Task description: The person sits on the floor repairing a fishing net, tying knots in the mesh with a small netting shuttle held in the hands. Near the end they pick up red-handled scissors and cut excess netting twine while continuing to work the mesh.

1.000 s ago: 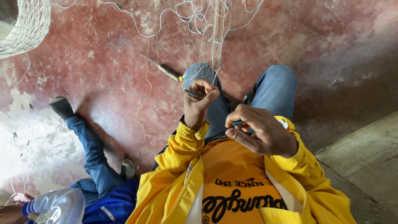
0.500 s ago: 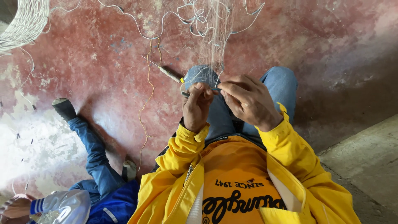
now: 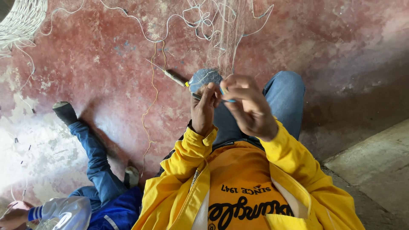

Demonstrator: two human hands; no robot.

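At the upper left of the frame we see a bundle of white netting (image 3: 19,19) lying on the worn red floor (image 3: 106,76). At the lower left, another person's leg in blue jeans (image 3: 96,157) stretches out across it. Near the centre, a thin tool with a yellow band (image 3: 170,76) lies on the floor, just left of our raised knee (image 3: 204,79). Our left hand (image 3: 203,111) is lifted, fingers closed on fine net threads (image 3: 226,42) that rise toward the top of the frame. Just right of it, our right hand (image 3: 249,106) pinches a small blue netting needle (image 3: 228,100). Yellow jacket sleeves (image 3: 294,170) fill the lower frame.
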